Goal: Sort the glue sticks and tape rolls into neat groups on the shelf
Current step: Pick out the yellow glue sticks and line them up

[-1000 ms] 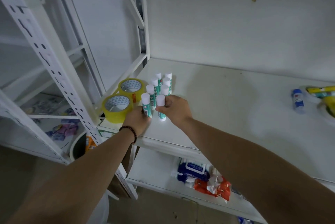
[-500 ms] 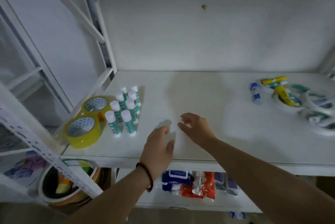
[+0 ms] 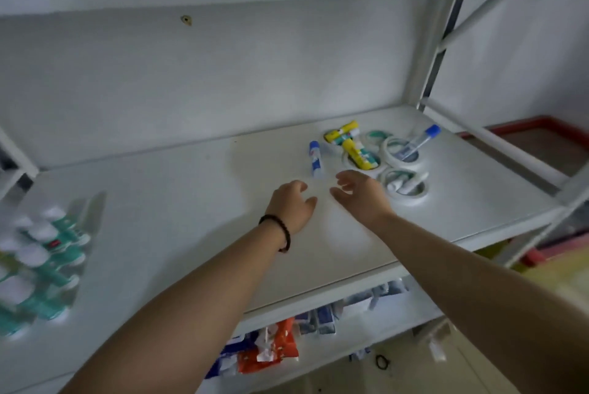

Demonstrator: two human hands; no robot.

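Both hands, left hand point(image 3: 291, 204) and right hand point(image 3: 361, 194), reach empty and spread toward the jumbled pile; next, probably pick up the blue-capped glue stick point(image 3: 315, 159).

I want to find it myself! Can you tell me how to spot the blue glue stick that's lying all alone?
Look at the wide white shelf, toward its right side, where white tape rolls sit in a jumble. Just left of that jumble, ahead of the left hand, lies the blue-capped glue stick. Unlike the other sticks there, it rests flat on the bare shelf, not on a roll.
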